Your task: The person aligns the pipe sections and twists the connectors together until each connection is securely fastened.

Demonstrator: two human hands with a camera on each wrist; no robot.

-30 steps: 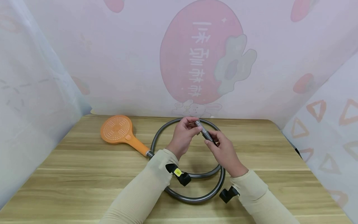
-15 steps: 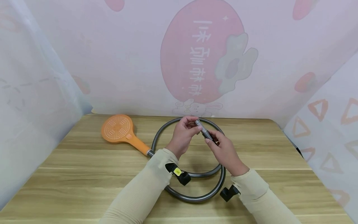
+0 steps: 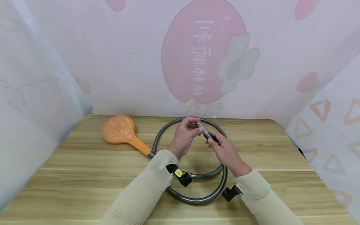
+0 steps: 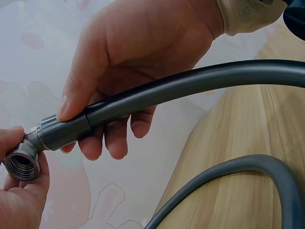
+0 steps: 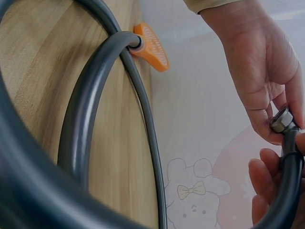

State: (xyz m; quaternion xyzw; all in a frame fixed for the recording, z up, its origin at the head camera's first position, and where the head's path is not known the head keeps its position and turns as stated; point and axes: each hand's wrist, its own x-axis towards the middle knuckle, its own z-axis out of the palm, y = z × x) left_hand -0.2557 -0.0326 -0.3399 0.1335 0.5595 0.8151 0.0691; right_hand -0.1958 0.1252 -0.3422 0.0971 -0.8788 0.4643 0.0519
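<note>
Left hand (image 3: 182,137): pinches the threaded metal fitting (image 4: 22,166), raised above the wooden table (image 3: 84,187).
Right hand (image 3: 227,153): grips the dark collar (image 4: 58,132) just beside it.
Shower hose (image 3: 197,200): looped, joined to the orange shower head (image 3: 118,128).
Risk: springy hose could twist under a loose grip, skewing the fitting.

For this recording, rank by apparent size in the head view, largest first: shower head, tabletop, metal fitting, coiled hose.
1. Tabletop
2. Coiled hose, judged by its whole loop
3. Shower head
4. Metal fitting, partly covered by the left hand
</note>
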